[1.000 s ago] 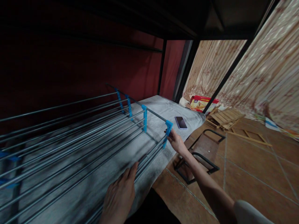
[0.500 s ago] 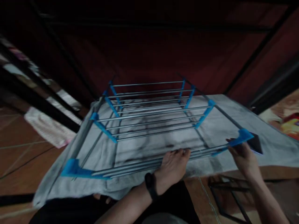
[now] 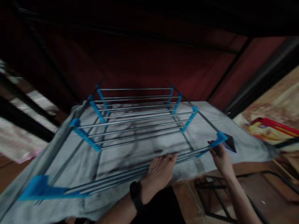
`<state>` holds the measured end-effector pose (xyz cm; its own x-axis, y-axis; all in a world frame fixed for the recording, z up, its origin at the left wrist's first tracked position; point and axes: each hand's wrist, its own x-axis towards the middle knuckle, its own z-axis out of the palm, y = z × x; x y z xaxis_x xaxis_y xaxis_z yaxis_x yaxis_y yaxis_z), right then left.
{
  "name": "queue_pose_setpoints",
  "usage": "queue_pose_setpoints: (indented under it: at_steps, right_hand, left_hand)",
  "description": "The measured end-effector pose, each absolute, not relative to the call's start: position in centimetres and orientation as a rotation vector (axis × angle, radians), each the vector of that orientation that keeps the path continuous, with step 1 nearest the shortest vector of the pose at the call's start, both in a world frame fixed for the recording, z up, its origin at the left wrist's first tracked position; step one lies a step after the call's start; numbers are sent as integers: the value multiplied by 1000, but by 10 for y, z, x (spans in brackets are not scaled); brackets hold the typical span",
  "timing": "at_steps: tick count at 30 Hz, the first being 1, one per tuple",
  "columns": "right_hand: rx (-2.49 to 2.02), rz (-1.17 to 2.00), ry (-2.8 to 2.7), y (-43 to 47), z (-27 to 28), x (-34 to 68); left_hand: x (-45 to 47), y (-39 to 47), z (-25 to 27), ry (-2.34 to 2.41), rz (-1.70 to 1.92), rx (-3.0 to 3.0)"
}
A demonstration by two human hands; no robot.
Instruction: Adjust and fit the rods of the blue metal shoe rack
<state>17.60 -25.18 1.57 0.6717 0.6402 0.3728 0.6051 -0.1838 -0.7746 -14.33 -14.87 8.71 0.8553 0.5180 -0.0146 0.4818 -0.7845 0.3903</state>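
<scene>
A rack (image 3: 137, 119) of thin grey metal rods and blue plastic brackets lies on a grey cloth (image 3: 144, 149). My left hand (image 3: 161, 169), with a dark watch on its wrist, curls over the bundled rods of the nearest tier, around their middle. At that tier's right end, my right hand (image 3: 220, 157) grips the blue bracket (image 3: 218, 140), its thumb side partly hidden behind it. The matching left bracket (image 3: 42, 188) sits at the near left corner, untouched. Several further tiers stretch away toward the back.
A dark flat object (image 3: 230, 143) rests on the cloth just beyond my right hand. Dark red panels (image 3: 140, 62) rise behind the rack. On the right are a red and yellow package (image 3: 268, 129) and a black metal frame (image 3: 215, 193). Pale fabric (image 3: 25, 137) lies at left.
The view has turned to the right, so the rack and both hands appear further left. Both hands keep their places on the rack.
</scene>
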Motion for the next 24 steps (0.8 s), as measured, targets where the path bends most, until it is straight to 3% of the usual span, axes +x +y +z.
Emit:
queue_pose_setpoints:
  at_steps: [4, 24]
  right_hand:
    - [-1792, 164, -910, -245, 20, 167]
    - [-1804, 159, -883, -244, 22, 159]
  left_hand:
    - [-138, -142, 85, 813, 19, 2698]
    - [-131, -131, 92, 772, -119, 2780]
